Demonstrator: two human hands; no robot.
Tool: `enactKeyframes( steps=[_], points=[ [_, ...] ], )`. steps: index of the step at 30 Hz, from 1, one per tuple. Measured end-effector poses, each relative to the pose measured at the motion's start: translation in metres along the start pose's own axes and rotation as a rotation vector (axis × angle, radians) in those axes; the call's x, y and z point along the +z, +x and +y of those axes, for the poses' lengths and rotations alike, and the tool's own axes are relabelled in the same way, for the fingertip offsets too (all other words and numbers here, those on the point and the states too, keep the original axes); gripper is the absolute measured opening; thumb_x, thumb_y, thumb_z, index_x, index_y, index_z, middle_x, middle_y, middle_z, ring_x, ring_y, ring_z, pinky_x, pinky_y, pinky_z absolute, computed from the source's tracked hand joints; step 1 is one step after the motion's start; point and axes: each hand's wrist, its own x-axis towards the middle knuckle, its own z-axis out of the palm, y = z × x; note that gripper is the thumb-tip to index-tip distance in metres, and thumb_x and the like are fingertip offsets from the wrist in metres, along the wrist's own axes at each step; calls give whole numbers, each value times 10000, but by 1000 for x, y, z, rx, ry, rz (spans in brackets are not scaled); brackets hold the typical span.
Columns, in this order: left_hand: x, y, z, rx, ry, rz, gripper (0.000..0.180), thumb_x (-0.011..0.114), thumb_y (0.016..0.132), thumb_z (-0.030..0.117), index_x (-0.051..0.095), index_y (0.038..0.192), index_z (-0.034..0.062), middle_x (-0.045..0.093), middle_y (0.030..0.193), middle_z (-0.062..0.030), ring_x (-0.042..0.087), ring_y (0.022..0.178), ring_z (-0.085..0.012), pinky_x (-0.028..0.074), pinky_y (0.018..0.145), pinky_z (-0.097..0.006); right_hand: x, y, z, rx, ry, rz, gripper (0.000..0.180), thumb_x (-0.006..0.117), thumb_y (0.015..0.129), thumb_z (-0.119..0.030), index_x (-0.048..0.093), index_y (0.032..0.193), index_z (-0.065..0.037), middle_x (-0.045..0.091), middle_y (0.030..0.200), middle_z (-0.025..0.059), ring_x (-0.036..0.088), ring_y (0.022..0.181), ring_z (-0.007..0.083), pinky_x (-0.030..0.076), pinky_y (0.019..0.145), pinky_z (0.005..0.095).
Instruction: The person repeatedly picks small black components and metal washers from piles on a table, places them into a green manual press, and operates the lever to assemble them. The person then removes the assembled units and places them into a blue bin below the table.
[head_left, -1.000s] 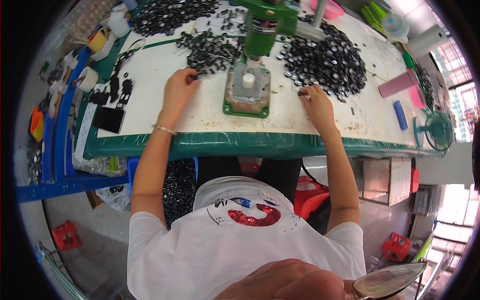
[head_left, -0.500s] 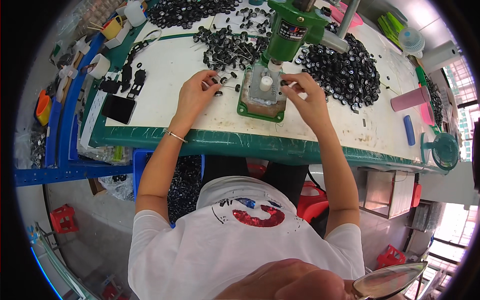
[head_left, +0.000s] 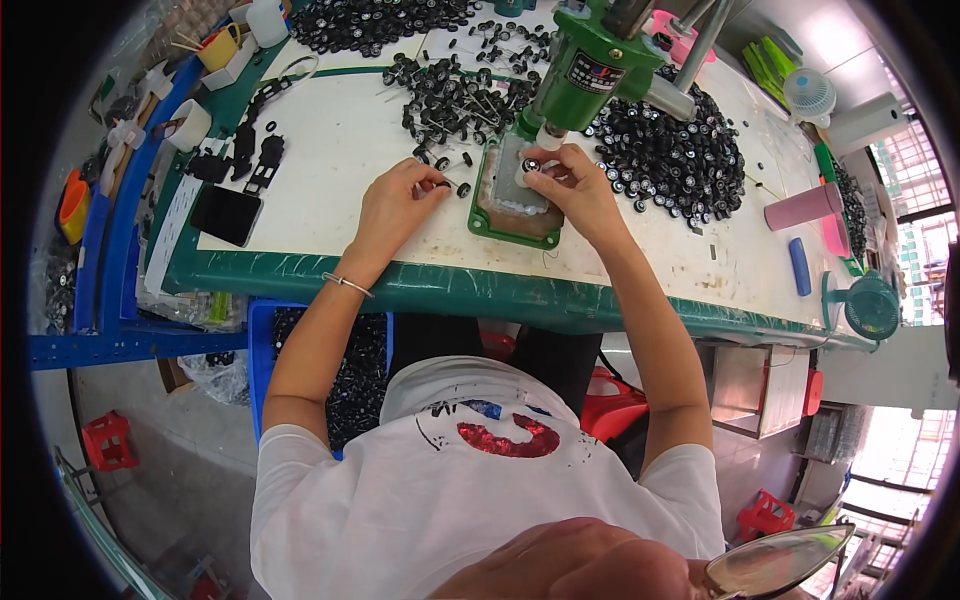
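Observation:
My left hand [head_left: 398, 203] rests on the white table top [head_left: 330, 150], pinching a thin metal pin with a small black wheel [head_left: 462, 189] at its tip, just left of the green press base [head_left: 508, 205]. My right hand [head_left: 572, 183] holds a small black wheel [head_left: 531, 165] over the grey block on that base, right under the white nose of the green hand press [head_left: 592, 62]. A silver bracelet [head_left: 347, 284] circles my left wrist.
Piles of small black wheels [head_left: 672, 150] lie right of the press, more wheels on pins [head_left: 450, 100] behind my left hand. A black phone [head_left: 228, 214], black plastic parts [head_left: 258, 160], a pink cup [head_left: 800, 208], a green fan [head_left: 866, 306] and a blue bin [head_left: 262, 330] under the table surround me.
Both hands drew in from the table sides to the press base. The left now pinches a pin with a wheel; the right brings a wheel onto the block.

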Motion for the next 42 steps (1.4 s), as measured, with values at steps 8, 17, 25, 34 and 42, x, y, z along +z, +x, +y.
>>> enactKeyframes(
  steps=[8,17,25,34,42],
  points=[
    [-10,23,10,-247,-904,-1,200,704,810,68,668,1000,19,667,1016,-63,628,862,-111,505,760,-245,-33,-16,-12,-32,35,120,413,686,851,-126,577,1242,-47,576,1035,21,550,775,79,472,686,242],
    [25,34,61,-98,-889,-122,180,709,795,11,705,973,-17,677,948,-34,611,850,-93,480,758,-217,-111,7,-69,-85,257,361,269,605,933,-187,627,1143,-21,637,853,21,556,666,61,442,600,213],
    [47,48,69,42,-787,-54,120,730,765,26,730,884,11,656,847,8,552,770,-77,418,727,-229,-95,64,-175,-198,401,450,264,498,974,-291,596,942,-49,579,754,17,522,647,114,427,575,237],
    [56,55,64,90,-884,-115,136,725,750,-16,735,882,12,671,872,-9,591,831,-91,442,804,-240,-151,133,-180,-418,681,279,233,594,944,-281,525,807,-106,433,510,-76,381,350,37,293,284,185],
    [56,56,62,133,-876,-96,123,734,752,17,736,875,12,657,848,2,585,763,-72,474,647,-213,-118,101,-199,-551,430,521,231,675,879,-279,521,761,-153,428,543,-105,355,388,2,230,331,161]
  ],
)
